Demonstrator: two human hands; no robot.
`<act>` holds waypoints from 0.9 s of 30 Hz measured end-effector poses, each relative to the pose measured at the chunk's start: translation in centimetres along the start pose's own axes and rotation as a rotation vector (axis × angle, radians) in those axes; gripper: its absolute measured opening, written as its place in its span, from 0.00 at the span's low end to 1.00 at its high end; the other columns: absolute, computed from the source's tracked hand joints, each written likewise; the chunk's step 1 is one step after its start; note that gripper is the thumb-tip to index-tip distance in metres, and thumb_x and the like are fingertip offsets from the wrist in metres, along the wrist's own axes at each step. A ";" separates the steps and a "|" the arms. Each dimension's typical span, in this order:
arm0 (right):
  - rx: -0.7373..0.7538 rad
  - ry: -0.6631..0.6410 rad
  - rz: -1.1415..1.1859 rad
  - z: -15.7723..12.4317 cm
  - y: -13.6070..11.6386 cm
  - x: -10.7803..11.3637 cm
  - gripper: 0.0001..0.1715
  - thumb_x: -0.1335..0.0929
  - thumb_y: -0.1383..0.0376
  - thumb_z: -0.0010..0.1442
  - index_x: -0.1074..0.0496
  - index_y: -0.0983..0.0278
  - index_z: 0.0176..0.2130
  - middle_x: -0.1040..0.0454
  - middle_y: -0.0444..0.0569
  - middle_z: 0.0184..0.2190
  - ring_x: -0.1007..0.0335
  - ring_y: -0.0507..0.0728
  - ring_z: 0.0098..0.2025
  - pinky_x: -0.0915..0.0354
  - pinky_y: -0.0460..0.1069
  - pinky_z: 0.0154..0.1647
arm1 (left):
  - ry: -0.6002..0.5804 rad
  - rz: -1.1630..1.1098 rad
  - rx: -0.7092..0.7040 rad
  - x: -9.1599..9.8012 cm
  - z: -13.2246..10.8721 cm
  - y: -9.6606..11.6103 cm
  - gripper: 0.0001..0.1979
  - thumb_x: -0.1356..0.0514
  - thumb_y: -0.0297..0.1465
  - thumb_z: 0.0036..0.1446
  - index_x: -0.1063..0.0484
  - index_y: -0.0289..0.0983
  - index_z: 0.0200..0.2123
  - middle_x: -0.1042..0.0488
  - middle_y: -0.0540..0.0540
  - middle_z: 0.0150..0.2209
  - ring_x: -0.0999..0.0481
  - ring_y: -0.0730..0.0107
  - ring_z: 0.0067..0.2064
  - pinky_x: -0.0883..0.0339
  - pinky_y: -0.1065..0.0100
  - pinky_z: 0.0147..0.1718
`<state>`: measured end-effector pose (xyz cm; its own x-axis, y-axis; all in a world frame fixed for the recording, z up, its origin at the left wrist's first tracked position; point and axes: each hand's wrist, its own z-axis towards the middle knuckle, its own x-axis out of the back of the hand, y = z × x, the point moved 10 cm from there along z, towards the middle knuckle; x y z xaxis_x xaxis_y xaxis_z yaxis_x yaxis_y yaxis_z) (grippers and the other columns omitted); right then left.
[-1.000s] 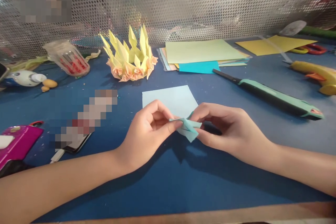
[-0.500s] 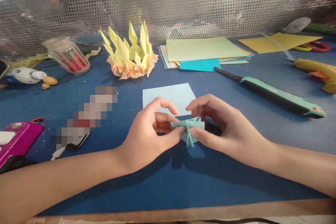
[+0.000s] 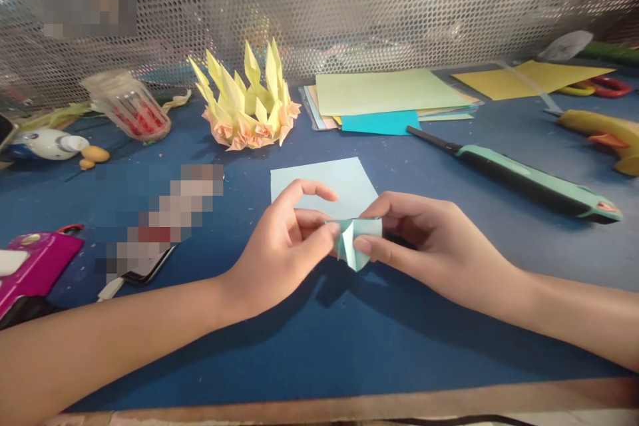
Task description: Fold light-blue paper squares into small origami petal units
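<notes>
A small folded piece of light teal paper [image 3: 353, 243] is pinched between both my hands just above the blue table [image 3: 319, 346]. My left hand [image 3: 284, 246] grips its left side with thumb and fingers closed. My right hand [image 3: 424, 246] holds its right side the same way. Flat on the table right behind my fingers lies a pale blue square sheet [image 3: 324, 180].
A yellow and peach origami crown [image 3: 247, 106] stands behind. A stack of coloured paper [image 3: 384, 100] and a green-handled craft knife [image 3: 519, 176] lie to the right, with a yellow glue gun [image 3: 602, 136] and scissors [image 3: 594, 88]. A pink case [image 3: 34, 266], a phone and a plastic cup [image 3: 127, 106] sit left.
The folded teal piece has been turned and squeezed narrower between my fingers; both hands shifted slightly but stay in the same place.
</notes>
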<state>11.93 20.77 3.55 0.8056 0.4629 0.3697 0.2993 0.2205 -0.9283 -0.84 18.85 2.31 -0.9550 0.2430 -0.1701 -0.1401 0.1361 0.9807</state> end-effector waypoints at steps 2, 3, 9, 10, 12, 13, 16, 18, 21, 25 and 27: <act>-0.009 0.035 0.010 0.0 0.2 0.4 0.17 0.24 0.52 0.57 0.25 0.61 0.34 0.24 0.44 0.25 0.30 0.53 0.26 0.36 0.47 0.26 | -0.034 -0.056 -0.032 -0.3 0.0 0.3 0.08 0.40 0.31 0.65 0.36 0.42 0.46 0.21 0.54 0.29 0.21 0.74 0.31 0.27 0.73 0.36; -0.011 0.049 0.019 0.0 0.2 0.5 0.16 0.24 0.52 0.56 0.25 0.61 0.33 0.24 0.43 0.25 0.30 0.53 0.26 0.36 0.47 0.26 | -0.045 -0.063 -0.030 -0.5 -0.1 0.3 0.11 0.38 0.31 0.64 0.37 0.42 0.47 0.21 0.54 0.31 0.20 0.74 0.32 0.27 0.72 0.36; 0.031 0.119 -0.003 -0.1 -0.4 1.2 0.15 0.22 0.54 0.55 0.23 0.62 0.32 0.23 0.44 0.25 0.30 0.52 0.26 0.35 0.46 0.28 | 0.032 0.087 0.007 -0.4 -0.3 -0.1 0.28 0.28 0.24 0.50 0.39 0.43 0.48 0.20 0.54 0.35 0.19 0.73 0.35 0.26 0.75 0.35; 0.039 0.115 0.005 0.0 -0.5 1.2 0.14 0.22 0.55 0.55 0.23 0.62 0.32 0.24 0.43 0.23 0.30 0.51 0.26 0.35 0.46 0.27 | 0.047 0.096 -0.004 -0.2 -0.3 0.0 0.25 0.30 0.24 0.53 0.39 0.43 0.48 0.21 0.54 0.33 0.20 0.74 0.34 0.27 0.76 0.33; 0.043 0.104 0.047 0.2 -0.6 1.1 0.13 0.22 0.56 0.55 0.23 0.62 0.33 0.26 0.41 0.21 0.30 0.51 0.24 0.35 0.45 0.26 | 0.059 0.095 -0.021 -0.1 -0.2 0.1 0.20 0.34 0.23 0.57 0.38 0.42 0.48 0.21 0.55 0.29 0.21 0.77 0.31 0.28 0.78 0.30; 0.041 0.099 0.071 0.3 -0.6 1.1 0.13 0.22 0.57 0.55 0.23 0.61 0.34 0.26 0.40 0.20 0.30 0.50 0.24 0.34 0.44 0.26 | 0.058 0.088 -0.025 -0.1 -0.2 0.1 0.19 0.35 0.23 0.58 0.38 0.42 0.48 0.21 0.55 0.29 0.21 0.77 0.31 0.28 0.78 0.31; 0.018 0.048 0.113 0.6 -0.3 0.6 0.14 0.23 0.56 0.56 0.23 0.61 0.37 0.24 0.42 0.23 0.28 0.52 0.25 0.33 0.45 0.26 | 0.066 0.031 -0.041 0.1 0.0 0.1 0.19 0.34 0.23 0.58 0.38 0.41 0.47 0.18 0.53 0.30 0.18 0.74 0.33 0.22 0.71 0.37; -0.010 -0.022 0.109 0.6 0.1 0.0 0.15 0.23 0.55 0.55 0.24 0.61 0.35 0.22 0.44 0.26 0.25 0.55 0.30 0.31 0.47 0.29 | 0.084 -0.016 -0.052 0.3 0.1 0.2 0.18 0.34 0.24 0.58 0.38 0.41 0.47 0.17 0.52 0.32 0.17 0.72 0.34 0.20 0.66 0.40; -0.042 -0.058 0.107 0.5 0.6 -0.4 0.15 0.22 0.55 0.54 0.25 0.61 0.32 0.21 0.46 0.29 0.23 0.58 0.35 0.29 0.50 0.34 | 0.093 -0.013 -0.046 0.6 0.2 0.1 0.18 0.32 0.25 0.57 0.36 0.41 0.47 0.17 0.52 0.32 0.17 0.73 0.34 0.21 0.70 0.38; -0.038 -0.019 0.123 0.4 0.4 -0.1 0.13 0.22 0.58 0.56 0.25 0.62 0.37 0.22 0.42 0.24 0.23 0.53 0.27 0.30 0.46 0.31 | 0.114 0.079 -0.029 0.9 0.1 0.0 0.20 0.29 0.28 0.54 0.32 0.39 0.47 0.19 0.53 0.28 0.18 0.74 0.31 0.25 0.77 0.32; -0.032 -0.006 0.149 0.4 0.3 0.0 0.19 0.23 0.60 0.57 0.27 0.61 0.47 0.24 0.39 0.22 0.25 0.51 0.23 0.31 0.44 0.27 | 0.128 0.090 -0.028 1.1 0.0 0.0 0.21 0.28 0.30 0.54 0.32 0.39 0.48 0.20 0.53 0.27 0.18 0.74 0.31 0.24 0.76 0.33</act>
<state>11.80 21.22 3.30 0.8393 0.4935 0.2281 0.1932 0.1214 -0.9736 -1.88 19.16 2.09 -0.9894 0.1280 -0.0692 -0.0576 0.0923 0.9941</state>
